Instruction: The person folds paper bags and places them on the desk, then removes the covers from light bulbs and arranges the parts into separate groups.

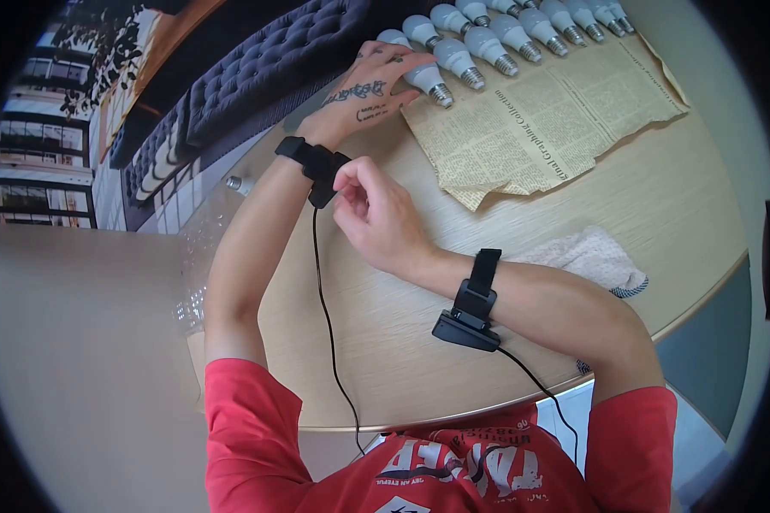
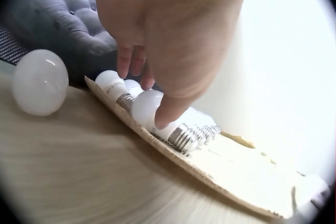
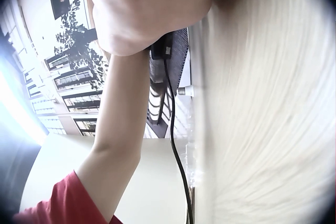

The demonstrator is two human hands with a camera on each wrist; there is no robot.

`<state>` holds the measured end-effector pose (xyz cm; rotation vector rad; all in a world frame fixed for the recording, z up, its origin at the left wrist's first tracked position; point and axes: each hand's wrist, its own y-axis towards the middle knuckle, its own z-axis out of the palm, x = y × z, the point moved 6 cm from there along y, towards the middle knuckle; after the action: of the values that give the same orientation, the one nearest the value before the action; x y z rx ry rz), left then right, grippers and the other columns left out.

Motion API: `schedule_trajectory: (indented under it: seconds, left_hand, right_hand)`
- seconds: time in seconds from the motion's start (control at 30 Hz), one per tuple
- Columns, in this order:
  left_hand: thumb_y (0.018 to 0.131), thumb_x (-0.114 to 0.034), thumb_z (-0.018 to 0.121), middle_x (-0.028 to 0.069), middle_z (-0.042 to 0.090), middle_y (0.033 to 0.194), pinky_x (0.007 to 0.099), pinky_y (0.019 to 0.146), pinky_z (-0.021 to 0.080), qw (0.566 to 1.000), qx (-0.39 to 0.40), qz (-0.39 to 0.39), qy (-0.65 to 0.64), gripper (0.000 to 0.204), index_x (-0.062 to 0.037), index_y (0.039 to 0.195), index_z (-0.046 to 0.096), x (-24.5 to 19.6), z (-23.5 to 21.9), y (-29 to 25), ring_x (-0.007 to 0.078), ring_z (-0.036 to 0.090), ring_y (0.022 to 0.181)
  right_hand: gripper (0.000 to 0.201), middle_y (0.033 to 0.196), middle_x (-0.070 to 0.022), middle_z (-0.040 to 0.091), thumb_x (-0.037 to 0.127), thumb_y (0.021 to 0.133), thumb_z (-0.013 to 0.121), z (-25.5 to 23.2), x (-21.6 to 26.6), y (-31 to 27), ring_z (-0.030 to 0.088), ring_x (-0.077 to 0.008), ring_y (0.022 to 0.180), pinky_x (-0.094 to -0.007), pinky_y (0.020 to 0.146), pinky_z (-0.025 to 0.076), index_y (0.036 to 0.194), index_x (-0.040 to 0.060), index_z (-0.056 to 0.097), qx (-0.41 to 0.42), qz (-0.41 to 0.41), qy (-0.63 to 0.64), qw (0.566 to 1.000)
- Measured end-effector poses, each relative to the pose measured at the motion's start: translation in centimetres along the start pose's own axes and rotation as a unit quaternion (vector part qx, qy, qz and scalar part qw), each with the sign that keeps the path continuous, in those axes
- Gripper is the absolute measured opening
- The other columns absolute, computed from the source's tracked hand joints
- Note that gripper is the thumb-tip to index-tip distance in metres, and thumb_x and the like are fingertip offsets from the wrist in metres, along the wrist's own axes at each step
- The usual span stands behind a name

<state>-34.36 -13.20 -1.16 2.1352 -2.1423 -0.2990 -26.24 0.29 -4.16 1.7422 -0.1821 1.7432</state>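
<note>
My left hand [image 1: 370, 92] reaches over the left end of the rows of white bulbs, fingers spread. In the left wrist view its thumb touches a white bulb [image 2: 145, 109], while the other fingers [image 2: 124, 62] point down beyond it. The bulbs, with silver screw bases, lie on a torn printed paper sheet [image 1: 543, 124]. Close to the left wrist, my right hand [image 1: 381, 221] is raised over the table, fingers loosely curled, with nothing visible in it. Only the back part of this hand [image 3: 152, 8] shows in the right wrist view, its fingertips hidden.
A crumpled white cloth [image 1: 586, 256] lies on the table [image 1: 402, 359] at the right. Clear plastic packaging [image 1: 198, 265] stands at the left edge near a single bulb [image 1: 238, 184]. Another white bulb [image 2: 40, 82] is apart from the paper. Black cables hang from both wrist cameras.
</note>
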Motion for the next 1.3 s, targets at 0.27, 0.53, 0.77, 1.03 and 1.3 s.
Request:
schedule_trajectory:
  seconds: [0.27,0.53,0.77,1.03,1.3]
  left_hand:
    - [0.084,-0.016,0.076,0.0107,0.058,0.13,0.0425,0.107,0.042,1.0,0.025,-0.002,-0.007,0.057,-0.0276,0.137,0.06,0.5,1.1,0.3,0.0343,0.045,0.124]
    - [0.082,-0.019,0.078,0.0101,0.061,0.121,0.0414,0.102,0.046,1.0,-0.009,-0.011,0.023,0.054,-0.0301,0.132,0.062,0.4,0.6,0.0,0.0318,0.05,0.116]
    - [0.08,-0.023,0.08,0.0092,0.062,0.121,0.0423,0.1,0.047,0.996,-0.088,-0.005,0.03,0.052,-0.0273,0.129,0.064,0.3,-2.1,-2.7,0.0323,0.052,0.115]
    - [0.078,-0.022,0.081,0.0064,0.068,0.11,0.0374,0.091,0.049,0.979,-0.14,-0.136,-0.062,0.048,-0.0182,0.124,0.065,0.3,-5.2,-9.0,0.0269,0.06,0.104]
    - [0.089,-0.022,0.076,0.0085,0.069,0.109,0.0269,0.079,0.051,0.827,-0.155,-0.3,-0.448,0.054,-0.0048,0.132,0.05,-0.2,-2.9,-17.1,0.0147,0.065,0.09]
  right_hand:
    - [0.017,0.085,-0.0041,0.055,0.003,0.09,0.061,0.2,0.0,0.1,0.053,-0.0118,0.07,-0.0282,0.065,0.047,0.105,0.0053,0.051,-0.02,-0.028,0.009,0.999]
    - [0.019,0.091,-0.0089,0.057,0.004,0.088,0.06,0.3,-0.2,0.1,0.063,-0.0218,0.081,-0.0374,0.072,0.052,0.105,0.0058,0.051,0.006,0.001,0.004,1.0]
    - [0.018,0.088,-0.008,0.058,0.004,0.089,0.061,0.2,-0.4,0.1,0.06,-0.019,0.078,-0.0345,0.07,0.05,0.105,0.005,0.051,0.002,-0.006,0.006,1.0]
    - [0.018,0.087,-0.0097,0.058,0.004,0.089,0.061,0.3,-0.4,0.1,0.061,-0.0212,0.079,-0.0344,0.071,0.05,0.103,0.0052,0.05,0.001,0.005,0.005,1.0]
    - [0.018,0.083,-0.0052,0.058,0.005,0.088,0.063,0.3,-0.6,0.2,0.058,-0.0135,0.072,-0.0303,0.067,0.049,0.104,0.0047,0.055,-0.012,0.022,0.024,0.999]
